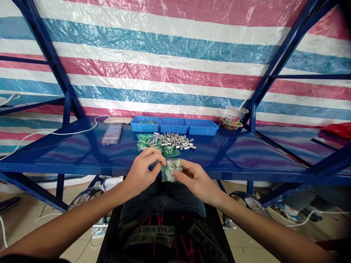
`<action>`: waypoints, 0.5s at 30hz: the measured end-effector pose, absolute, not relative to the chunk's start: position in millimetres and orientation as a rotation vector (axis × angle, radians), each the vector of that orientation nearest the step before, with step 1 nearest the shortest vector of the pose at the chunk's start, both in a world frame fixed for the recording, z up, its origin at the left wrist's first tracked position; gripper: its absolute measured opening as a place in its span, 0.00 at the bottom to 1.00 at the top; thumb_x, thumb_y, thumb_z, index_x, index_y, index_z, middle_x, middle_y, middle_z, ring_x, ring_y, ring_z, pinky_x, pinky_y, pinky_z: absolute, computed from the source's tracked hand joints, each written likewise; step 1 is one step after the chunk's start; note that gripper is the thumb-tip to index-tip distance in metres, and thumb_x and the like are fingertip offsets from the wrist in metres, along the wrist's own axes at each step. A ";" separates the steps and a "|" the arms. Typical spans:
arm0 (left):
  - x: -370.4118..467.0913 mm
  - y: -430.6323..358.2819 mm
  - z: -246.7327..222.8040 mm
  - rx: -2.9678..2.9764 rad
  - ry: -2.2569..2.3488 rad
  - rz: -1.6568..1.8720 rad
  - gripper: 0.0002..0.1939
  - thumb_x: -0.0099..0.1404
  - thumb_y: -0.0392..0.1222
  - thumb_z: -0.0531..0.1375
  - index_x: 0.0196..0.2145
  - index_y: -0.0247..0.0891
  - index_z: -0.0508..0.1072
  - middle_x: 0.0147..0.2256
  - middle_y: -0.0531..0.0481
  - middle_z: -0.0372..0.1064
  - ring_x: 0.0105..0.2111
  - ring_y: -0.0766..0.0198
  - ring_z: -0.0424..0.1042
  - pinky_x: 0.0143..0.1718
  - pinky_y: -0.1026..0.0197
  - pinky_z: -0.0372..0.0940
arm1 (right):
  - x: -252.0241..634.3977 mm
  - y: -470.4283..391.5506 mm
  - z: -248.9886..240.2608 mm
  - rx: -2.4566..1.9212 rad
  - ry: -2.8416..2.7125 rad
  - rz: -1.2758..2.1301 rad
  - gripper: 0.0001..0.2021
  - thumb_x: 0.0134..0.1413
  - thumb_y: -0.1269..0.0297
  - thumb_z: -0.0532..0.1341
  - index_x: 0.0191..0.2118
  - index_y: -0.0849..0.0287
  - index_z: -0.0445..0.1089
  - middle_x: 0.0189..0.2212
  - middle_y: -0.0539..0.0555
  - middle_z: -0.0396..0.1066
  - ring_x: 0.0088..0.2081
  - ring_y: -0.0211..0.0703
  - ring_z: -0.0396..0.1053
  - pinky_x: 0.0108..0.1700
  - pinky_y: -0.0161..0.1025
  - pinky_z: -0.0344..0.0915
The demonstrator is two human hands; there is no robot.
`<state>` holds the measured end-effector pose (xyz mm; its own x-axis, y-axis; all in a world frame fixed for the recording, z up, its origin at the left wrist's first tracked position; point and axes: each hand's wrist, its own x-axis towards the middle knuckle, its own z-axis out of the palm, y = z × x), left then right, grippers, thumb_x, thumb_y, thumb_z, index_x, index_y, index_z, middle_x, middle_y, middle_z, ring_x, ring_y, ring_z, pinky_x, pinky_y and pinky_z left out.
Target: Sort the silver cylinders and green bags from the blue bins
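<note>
the small clear bag [172,169] of metal pieces was held between both hands, just in front of the near edge of the blue table [82,153] and above the person's lap. the left hand [142,170] pinched the bag's upper left corner, thumb and fingers closed on the film. the right hand [194,179] gripped the bag's right side, fingers folded around it. whether the bag's mouth was open or sealed could not be told.

risks, as judged from this position:
- the bag hung off the table, not over it. a slip of either pinch would likely have dropped it into the lap or onto the floor, where loose pieces would scatter.
- the film looked thin and slick. a hard pull from both sides could have torn it or spilled the contents.
- a forward reach could have brushed the pile of metal pieces [175,140] and the green bags [145,140] lying just beyond the hands, pushing them toward the edge.

edges and room:
- the table's near edge ran directly under the hands, so there was little support surface close by.
- three blue trays [174,125] stood in a row behind the pile, near the back of the table.
- a small basket with a cup [233,118] stood to the right of the trays, beside a slanted frame post [274,69].
- to the left lay a phone [117,119] with a white cable [49,133].
- bare table remained on both sides of the pile, wider on the right.
- the striped tarp [175,54] closed off the back.
</note>
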<state>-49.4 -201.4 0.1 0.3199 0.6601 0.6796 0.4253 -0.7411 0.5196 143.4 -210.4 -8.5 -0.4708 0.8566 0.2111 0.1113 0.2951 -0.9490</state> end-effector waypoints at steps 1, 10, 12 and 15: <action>-49.6 -200.9 1.5 2.315 0.970 1.349 0.09 0.64 0.30 0.53 0.29 0.37 0.70 0.32 0.50 0.66 0.35 0.66 0.67 0.38 0.63 0.61 | 143.2 -211.3 -7.8 -0.890 -1.838 1.151 0.11 0.58 0.56 0.57 0.40 0.58 0.70 0.30 0.50 0.70 0.31 0.38 0.65 0.34 0.36 0.63; -54.4 -195.8 9.1 1.563 0.815 0.683 0.15 0.63 0.51 0.56 0.35 0.38 0.75 0.33 0.48 0.71 0.33 0.64 0.68 0.37 0.62 0.62 | 156.5 -199.1 -11.7 -0.667 -1.995 -0.003 0.15 0.56 0.75 0.55 0.45 0.51 0.71 0.38 0.54 0.72 0.40 0.43 0.69 0.41 0.42 0.67; -52.8 -197.2 6.8 1.372 0.760 0.691 0.21 0.63 0.57 0.55 0.31 0.36 0.74 0.30 0.47 0.70 0.30 0.65 0.68 0.33 0.62 0.61 | 157.6 -197.9 -12.8 -0.565 -2.043 -0.116 0.19 0.55 0.78 0.54 0.47 0.50 0.70 0.42 0.55 0.71 0.44 0.45 0.68 0.45 0.46 0.67; -49.8 -198.9 3.4 1.349 0.785 0.778 0.15 0.60 0.53 0.59 0.30 0.36 0.72 0.26 0.51 0.66 0.28 0.67 0.66 0.31 0.64 0.60 | 157.5 -198.6 -13.7 -0.492 -2.100 -0.238 0.22 0.52 0.81 0.52 0.48 0.50 0.69 0.49 0.57 0.65 0.52 0.48 0.63 0.50 0.52 0.64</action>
